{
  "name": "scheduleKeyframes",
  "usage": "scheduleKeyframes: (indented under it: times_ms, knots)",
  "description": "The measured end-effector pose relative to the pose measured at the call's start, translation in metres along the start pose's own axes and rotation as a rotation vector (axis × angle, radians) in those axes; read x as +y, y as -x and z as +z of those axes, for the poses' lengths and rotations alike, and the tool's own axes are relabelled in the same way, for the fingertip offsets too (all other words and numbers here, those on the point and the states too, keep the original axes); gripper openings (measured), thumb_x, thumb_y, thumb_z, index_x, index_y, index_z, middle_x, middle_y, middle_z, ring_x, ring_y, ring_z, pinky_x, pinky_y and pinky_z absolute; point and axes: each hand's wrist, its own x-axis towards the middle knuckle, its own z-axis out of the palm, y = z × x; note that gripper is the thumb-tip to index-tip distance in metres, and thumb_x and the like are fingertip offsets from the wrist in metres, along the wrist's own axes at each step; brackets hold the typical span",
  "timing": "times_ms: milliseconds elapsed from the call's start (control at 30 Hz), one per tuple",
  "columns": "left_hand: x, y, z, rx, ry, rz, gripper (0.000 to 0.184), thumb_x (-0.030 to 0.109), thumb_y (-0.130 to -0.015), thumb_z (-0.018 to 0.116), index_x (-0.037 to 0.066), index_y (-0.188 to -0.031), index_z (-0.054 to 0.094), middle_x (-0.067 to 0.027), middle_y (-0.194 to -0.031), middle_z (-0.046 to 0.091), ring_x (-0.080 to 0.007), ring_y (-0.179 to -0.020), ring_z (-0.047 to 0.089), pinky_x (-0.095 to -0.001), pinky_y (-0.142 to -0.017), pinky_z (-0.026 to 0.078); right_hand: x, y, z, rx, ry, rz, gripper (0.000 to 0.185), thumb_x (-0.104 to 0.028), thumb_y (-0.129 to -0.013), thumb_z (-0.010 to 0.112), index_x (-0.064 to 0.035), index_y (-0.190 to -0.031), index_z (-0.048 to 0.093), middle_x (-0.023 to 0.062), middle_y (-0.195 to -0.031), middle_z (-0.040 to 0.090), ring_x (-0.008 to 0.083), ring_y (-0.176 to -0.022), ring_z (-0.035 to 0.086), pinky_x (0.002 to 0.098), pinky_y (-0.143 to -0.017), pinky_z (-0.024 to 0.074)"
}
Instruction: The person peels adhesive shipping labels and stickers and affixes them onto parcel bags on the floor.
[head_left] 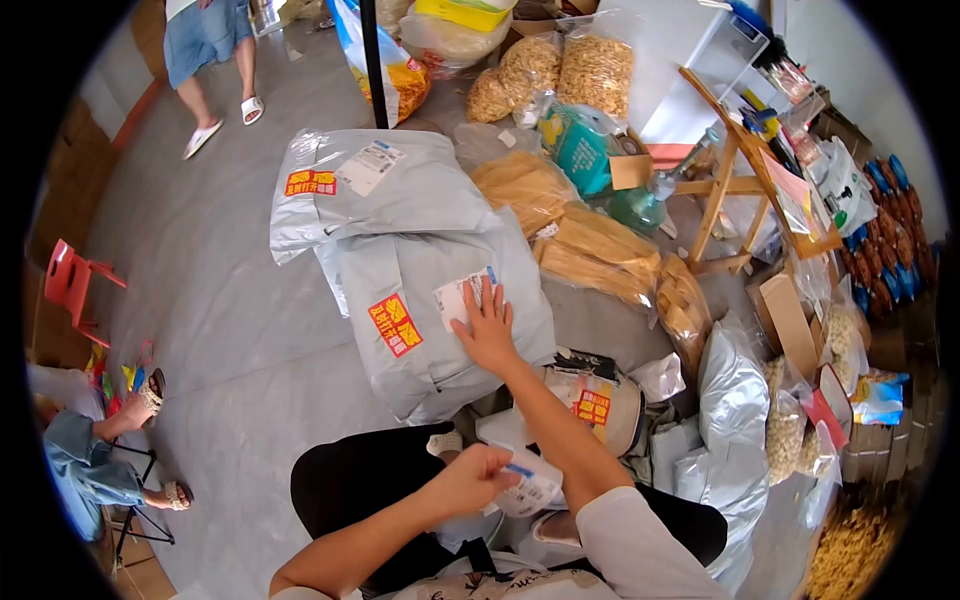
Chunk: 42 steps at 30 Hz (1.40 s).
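Note:
My right hand (487,325) lies flat with spread fingers on a white shipping label (452,302) on the nearer grey plastic mailer bag (465,370). A red and yellow sticker (396,325) is on the same bag, left of the label. Close to my lap, my left hand (470,480) is closed on a curled strip of white shipping labels (532,485) with blue print. Another stuffed grey mailer bag (400,205) lies just beyond, touching the nearer one, and carries its own label and sticker.
Clear bags of dried goods (560,195) and a teal box (577,150) lie to the right, near a wooden stand (735,170). Silver-grey bags (735,400) lie by my right knee. One person (210,50) stands at the back left; another (95,460) sits at left near a red chair (70,285).

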Motion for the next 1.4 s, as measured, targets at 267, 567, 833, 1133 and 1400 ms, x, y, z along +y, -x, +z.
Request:
scheduleKeyframes:
  times_ms: [267, 567, 833, 1133, 1400]
  knots:
    - [0.012, -0.008, 0.008, 0.224, 0.216, 0.161, 0.027, 0.003, -0.083, 0.051, -0.001, -0.11, 0.054, -0.0072, -0.095, 0.063, -0.011, -0.08, 0.061, -0.0247, -0.072, 0.048, 0.045, 0.114, -0.154, -0.052, -1.031, 0.236, 0.041, -0.033, -0.092, 0.04, 0.0021, -0.107, 0.056, 0.0101, -0.107, 0.058, 0.0151, -0.099, 0.053, 0.0265, -0.088, 0.0381]
    - [0.056, -0.02, 0.063, 0.163, 0.246, 0.471, 0.02, 0.006, -0.084, 0.051, 0.0, -0.103, 0.056, -0.0069, -0.09, 0.063, -0.0128, -0.077, 0.061, -0.0263, -0.067, 0.051, -0.024, 0.229, -0.217, -0.201, -1.076, 0.217, 0.017, -0.013, -0.085, 0.055, 0.0005, -0.094, 0.06, 0.0001, -0.074, 0.063, 0.0017, -0.057, 0.051, 0.0155, -0.046, 0.0384]
    - [0.03, -0.013, 0.129, -0.099, 0.205, 0.376, 0.045, 0.014, -0.079, 0.062, -0.003, -0.116, 0.044, -0.0092, -0.099, 0.059, -0.0146, -0.087, 0.058, -0.0269, -0.076, 0.046, -0.043, 0.291, -0.242, 0.415, -1.002, 0.194, 0.013, -0.009, -0.085, 0.054, 0.0027, -0.089, 0.059, 0.0008, -0.067, 0.061, 0.0013, -0.052, 0.049, 0.0175, -0.043, 0.0369]
    - [0.001, -0.032, 0.157, -0.165, -0.011, 0.163, 0.018, 0.012, -0.083, 0.057, -0.003, -0.093, 0.059, -0.0078, -0.083, 0.063, -0.0126, -0.069, 0.06, -0.0256, -0.063, 0.048, -0.043, 0.333, -0.257, 0.551, -0.864, 0.446, 0.017, -0.012, -0.087, 0.051, 0.0031, -0.093, 0.057, 0.0031, -0.07, 0.061, 0.006, -0.055, 0.055, 0.0198, -0.046, 0.0454]
    - [0.01, -0.067, 0.162, -0.172, -0.021, 0.093, 0.019, 0.013, -0.084, 0.057, -0.004, -0.093, 0.059, -0.0083, -0.082, 0.063, -0.0126, -0.066, 0.06, -0.0244, -0.058, 0.048, -0.014, 0.335, -0.269, 0.591, -0.803, 0.464, 0.019, -0.013, -0.086, 0.051, 0.005, -0.088, 0.058, 0.0077, -0.066, 0.061, 0.0091, -0.056, 0.058, 0.0229, -0.045, 0.0469]
